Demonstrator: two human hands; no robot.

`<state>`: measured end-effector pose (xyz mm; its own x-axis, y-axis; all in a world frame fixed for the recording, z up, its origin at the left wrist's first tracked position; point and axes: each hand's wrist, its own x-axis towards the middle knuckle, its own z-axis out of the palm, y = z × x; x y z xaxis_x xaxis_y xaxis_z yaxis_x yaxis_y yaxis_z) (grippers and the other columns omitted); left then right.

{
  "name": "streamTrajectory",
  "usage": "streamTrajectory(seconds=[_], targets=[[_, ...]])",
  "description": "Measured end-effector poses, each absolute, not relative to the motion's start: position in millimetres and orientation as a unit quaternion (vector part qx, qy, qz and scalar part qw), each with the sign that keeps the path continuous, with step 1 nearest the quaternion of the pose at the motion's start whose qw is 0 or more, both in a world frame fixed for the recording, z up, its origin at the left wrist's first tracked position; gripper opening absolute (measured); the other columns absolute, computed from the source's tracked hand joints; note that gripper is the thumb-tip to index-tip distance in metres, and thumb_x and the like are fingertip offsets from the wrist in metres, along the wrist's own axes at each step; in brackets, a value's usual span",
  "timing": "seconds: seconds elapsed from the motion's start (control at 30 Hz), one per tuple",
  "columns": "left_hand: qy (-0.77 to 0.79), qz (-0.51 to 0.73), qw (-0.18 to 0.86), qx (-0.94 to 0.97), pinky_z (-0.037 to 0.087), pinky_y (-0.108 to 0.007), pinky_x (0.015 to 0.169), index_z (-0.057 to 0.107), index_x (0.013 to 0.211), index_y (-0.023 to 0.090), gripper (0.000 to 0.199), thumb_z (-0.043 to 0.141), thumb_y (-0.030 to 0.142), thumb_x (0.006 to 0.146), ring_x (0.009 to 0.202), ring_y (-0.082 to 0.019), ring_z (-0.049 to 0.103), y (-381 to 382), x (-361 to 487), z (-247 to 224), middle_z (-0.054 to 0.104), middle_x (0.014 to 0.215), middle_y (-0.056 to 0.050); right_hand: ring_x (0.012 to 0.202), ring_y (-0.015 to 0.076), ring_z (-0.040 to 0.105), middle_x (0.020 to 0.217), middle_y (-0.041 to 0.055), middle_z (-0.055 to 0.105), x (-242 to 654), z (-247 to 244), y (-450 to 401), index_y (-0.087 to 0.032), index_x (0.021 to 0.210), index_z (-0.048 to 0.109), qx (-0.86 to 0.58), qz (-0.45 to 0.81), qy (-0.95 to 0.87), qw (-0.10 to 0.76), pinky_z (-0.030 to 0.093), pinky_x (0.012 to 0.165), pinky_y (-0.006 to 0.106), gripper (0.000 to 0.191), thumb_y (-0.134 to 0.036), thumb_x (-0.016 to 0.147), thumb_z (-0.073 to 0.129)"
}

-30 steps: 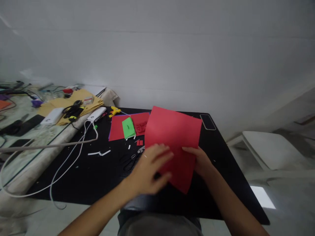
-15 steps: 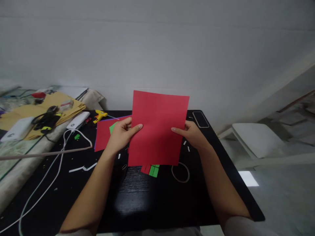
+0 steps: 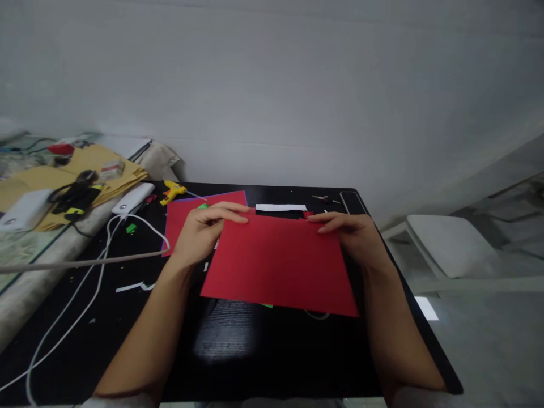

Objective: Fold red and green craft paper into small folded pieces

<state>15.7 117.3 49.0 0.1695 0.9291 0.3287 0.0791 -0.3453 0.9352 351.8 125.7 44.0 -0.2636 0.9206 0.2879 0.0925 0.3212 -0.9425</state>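
Observation:
A sheet of red paper [image 3: 280, 263] slants over the black table, its near edge above the tabletop. At its far left corner my left hand [image 3: 204, 232] is closed, fingers on top of the sheet and thumb hidden beneath. My right hand [image 3: 357, 235] grips the far right corner the same way. Under the sheet's near edge peek a bit of green paper [image 3: 267, 306] and part of a pale ring [image 3: 318, 315]. Beyond the sheet lies a white paper strip [image 3: 280, 207]. More red paper [image 3: 181, 221] rests to the left, partly behind my left hand.
A yellow glue gun [image 3: 173, 191] lies at the back left, near a white power bank [image 3: 134, 198] with cables [image 3: 102, 266]. Envelopes [image 3: 100, 164] and clutter fill the left side. A phone [image 3: 352, 203] sits at the back right; a white stool [image 3: 450, 243] stands beyond.
The red sheet has gone from upright to nearly flat, with its wide side now across. Both hands have shifted to its far corners, fingers now on top.

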Motion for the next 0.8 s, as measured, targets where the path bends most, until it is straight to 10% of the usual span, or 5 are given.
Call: streamTrajectory(seconds=[0.23, 0.43, 0.67, 0.8], targets=[[0.416, 0.509, 0.366, 0.659, 0.060, -0.033, 0.087, 0.085, 0.084, 0.028, 0.023, 0.065, 0.020, 0.094, 0.108, -0.021, 0.073, 114.2, 18.5, 47.8, 0.080, 0.114, -0.005, 0.125, 0.0274, 0.071, 0.124, 0.0006, 0.080, 363.5, 46.3, 128.9, -0.030, 0.078, 0.083, -0.367, 0.521, -0.641, 0.427, 0.056, 0.107, 0.046, 0.022, -0.013, 0.080, 0.069], [0.369, 0.476, 0.427, 0.675, 0.051, -0.045, 0.110, 0.085, 0.096, 0.028, 0.029, 0.057, 0.026, 0.098, 0.122, -0.028, 0.068, 107.1, 18.0, 57.3, 0.078, 0.121, -0.008, 0.127, 0.0384, 0.068, 0.129, 0.0081, 0.078, 368.9, 56.5, 129.3, -0.027, 0.085, 0.080, -0.275, 0.656, -0.622, 0.328, 0.050, 0.109, 0.058, 0.025, -0.045, 0.069, 0.086], [0.376, 0.449, 0.389, 0.711, 0.059, -0.033, 0.086, 0.083, 0.093, 0.025, 0.008, 0.083, 0.027, 0.085, 0.111, -0.025, 0.071, 97.0, 38.8, 57.7, 0.078, 0.116, -0.009, 0.129, 0.0276, 0.068, 0.141, 0.0071, 0.070, 331.0, 54.3, 113.4, -0.032, 0.145, 0.059, -0.320, 0.619, -0.686, 0.208, 0.052, 0.110, 0.046, 0.070, -0.046, 0.081, 0.086], [0.399, 0.443, 0.405, 0.693, 0.058, -0.027, 0.073, 0.083, 0.106, 0.025, 0.020, 0.082, 0.030, 0.087, 0.097, -0.020, 0.073, 94.4, 49.0, 56.3, 0.078, 0.117, -0.009, 0.120, 0.0283, 0.071, 0.137, 0.0072, 0.071, 318.0, 50.2, 106.6, -0.029, 0.144, 0.061, -0.335, 0.579, -0.728, 0.150, 0.057, 0.103, 0.044, 0.070, -0.041, 0.080, 0.088]])
